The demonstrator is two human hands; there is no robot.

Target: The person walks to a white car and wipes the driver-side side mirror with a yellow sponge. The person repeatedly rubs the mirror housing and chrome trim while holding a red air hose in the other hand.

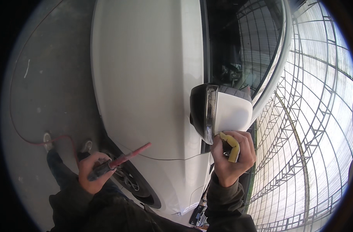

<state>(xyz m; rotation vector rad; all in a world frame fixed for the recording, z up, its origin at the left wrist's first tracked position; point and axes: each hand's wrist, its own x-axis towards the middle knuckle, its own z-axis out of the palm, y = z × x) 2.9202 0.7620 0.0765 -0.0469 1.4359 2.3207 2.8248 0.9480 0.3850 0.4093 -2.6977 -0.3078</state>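
My left hand [92, 170] is closed around an air blow gun [130, 154] with a long reddish nozzle and a dark body. The nozzle points up and to the right, over the white front of the car. My right hand [238, 162] pinches a folded yellow foam-like pad [233, 145]; its fingertips are at the lower edge of the side mirror [232, 109]. That mirror has a white cover, a black part and a clear lamp strip along its side. The fingers hide whether the pad touches the cover.
The white car body [153, 77] fills the middle, with the windscreen [242, 42] at upper right and a wheel [134, 183] below. A red hose [14, 112] curves across the grey floor [54, 89] toward my left hand. My shoes [48, 141] stand beside the car.
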